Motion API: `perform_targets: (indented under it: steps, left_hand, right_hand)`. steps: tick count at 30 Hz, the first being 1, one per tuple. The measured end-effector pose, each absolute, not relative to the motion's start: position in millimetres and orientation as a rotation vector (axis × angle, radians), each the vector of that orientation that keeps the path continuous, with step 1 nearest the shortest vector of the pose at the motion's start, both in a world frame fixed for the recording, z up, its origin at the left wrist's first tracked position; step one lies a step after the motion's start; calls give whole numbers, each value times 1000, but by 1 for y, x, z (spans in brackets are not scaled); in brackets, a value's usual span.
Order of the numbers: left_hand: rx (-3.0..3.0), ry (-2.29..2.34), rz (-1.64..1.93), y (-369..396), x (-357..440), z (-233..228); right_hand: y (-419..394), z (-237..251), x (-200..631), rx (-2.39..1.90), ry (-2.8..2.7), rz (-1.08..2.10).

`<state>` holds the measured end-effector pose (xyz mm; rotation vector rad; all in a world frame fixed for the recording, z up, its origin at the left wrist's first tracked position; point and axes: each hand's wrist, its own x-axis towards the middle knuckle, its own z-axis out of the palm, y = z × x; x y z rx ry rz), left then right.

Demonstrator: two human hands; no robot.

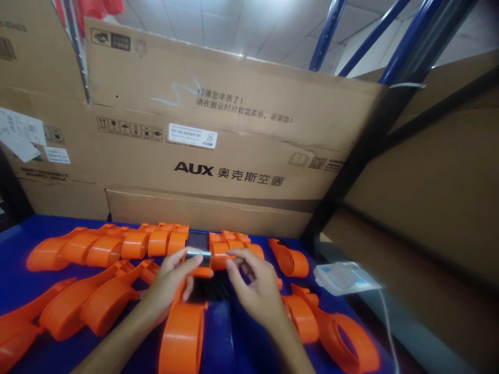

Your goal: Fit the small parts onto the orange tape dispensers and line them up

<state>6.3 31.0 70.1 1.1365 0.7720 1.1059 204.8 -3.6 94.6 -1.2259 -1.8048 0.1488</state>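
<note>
My left hand (171,278) grips the end of a coiled orange strap (181,332), its thumb resting on a shiny silver-and-black piece (198,258) at that end. The coil hangs below, towards the table's near edge. Just to the right, my right hand (253,280) is raised with curved fingers, thumb and forefinger slightly apart, and nothing visible between them. A dark rectangular object (198,240) stands right behind the held end. Black slender pieces (212,290) lie in shadow between my hands; their kind is unclear.
Several coiled orange straps (134,244) line the back of the blue table (23,234), with more at left and right (349,343). A clear plastic box (345,278) and a white cable (385,322) sit at the right edge. Behind stands a cardboard panel (249,140) beside a dark rack post (351,145).
</note>
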Motion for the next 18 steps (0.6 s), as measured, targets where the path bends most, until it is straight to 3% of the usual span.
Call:
perform_targets:
  steps: [6, 18]
  left_hand:
    - [1246, 728, 1093, 30, 9, 67]
    - [1025, 814, 1136, 49, -14, 77]
  right_hand:
    - [-7, 92, 187, -950, -1985, 230]
    - [-2, 83, 187, -1202, -1660, 139]
